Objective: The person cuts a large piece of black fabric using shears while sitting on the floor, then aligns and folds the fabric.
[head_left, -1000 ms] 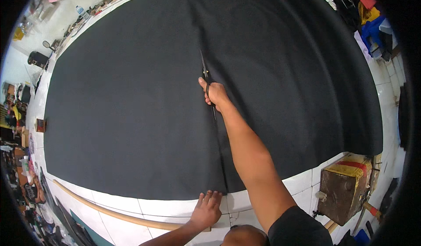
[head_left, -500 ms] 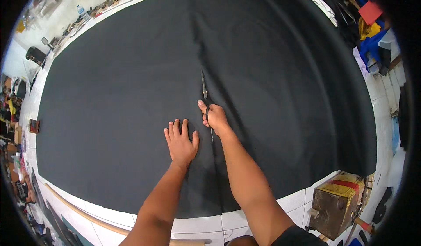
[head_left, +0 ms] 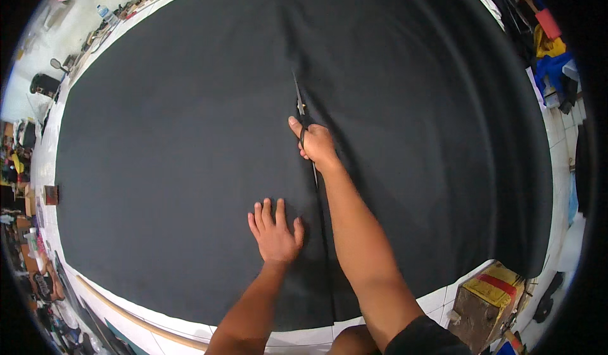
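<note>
A large sheet of black fabric [head_left: 177, 139] covers most of the white tiled floor. My right hand [head_left: 315, 143] is closed round the handles of a pair of scissors [head_left: 299, 95], whose blades point away from me at the middle of the sheet. Behind the scissors a narrow slit runs back to the sheet's near edge. To the left of that slit my left hand [head_left: 276, 234] lies flat on the fabric, fingers spread, holding nothing. The lower blade is partly hidden by the cloth.
A worn box with yellow and red tape [head_left: 484, 298] stands at the near right, against the fabric's edge. A long wooden rod [head_left: 126, 307] lies at the near left. A small dark red block [head_left: 51, 195] sits by the left edge. Assorted clutter lines both sides.
My right hand and the scissors have moved farther along the fabric, and the slit behind them is longer. My left hand stays flat on the cloth, now farther behind the scissors.
</note>
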`<state>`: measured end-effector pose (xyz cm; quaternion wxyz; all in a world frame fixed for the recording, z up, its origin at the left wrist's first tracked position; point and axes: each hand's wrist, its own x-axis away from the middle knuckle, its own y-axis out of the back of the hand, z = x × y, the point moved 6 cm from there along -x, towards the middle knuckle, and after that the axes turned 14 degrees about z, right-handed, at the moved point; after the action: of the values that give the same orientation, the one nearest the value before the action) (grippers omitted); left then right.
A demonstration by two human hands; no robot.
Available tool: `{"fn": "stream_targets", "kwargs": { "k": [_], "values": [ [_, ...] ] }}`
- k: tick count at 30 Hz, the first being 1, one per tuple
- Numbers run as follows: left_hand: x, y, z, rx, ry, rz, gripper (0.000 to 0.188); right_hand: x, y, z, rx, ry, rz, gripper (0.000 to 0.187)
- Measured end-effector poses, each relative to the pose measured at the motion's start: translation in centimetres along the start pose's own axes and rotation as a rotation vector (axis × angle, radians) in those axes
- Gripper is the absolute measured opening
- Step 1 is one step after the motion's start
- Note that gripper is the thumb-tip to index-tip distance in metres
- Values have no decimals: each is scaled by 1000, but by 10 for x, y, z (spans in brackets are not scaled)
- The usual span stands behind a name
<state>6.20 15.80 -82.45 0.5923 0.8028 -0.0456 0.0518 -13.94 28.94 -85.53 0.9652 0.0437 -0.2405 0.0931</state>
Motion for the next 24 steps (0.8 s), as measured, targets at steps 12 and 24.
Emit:
{"fn": "stream_targets", "kwargs": {
  "k": [12, 24],
  "values": [
    [1, -7, 12, -8, 11, 115, 60, -26, -5, 5, 25, -44, -34, 57],
    [-3, -13, 13, -48, -25, 66, 58, -180, 19, 87, 24, -21, -9, 57]
  ]
}}
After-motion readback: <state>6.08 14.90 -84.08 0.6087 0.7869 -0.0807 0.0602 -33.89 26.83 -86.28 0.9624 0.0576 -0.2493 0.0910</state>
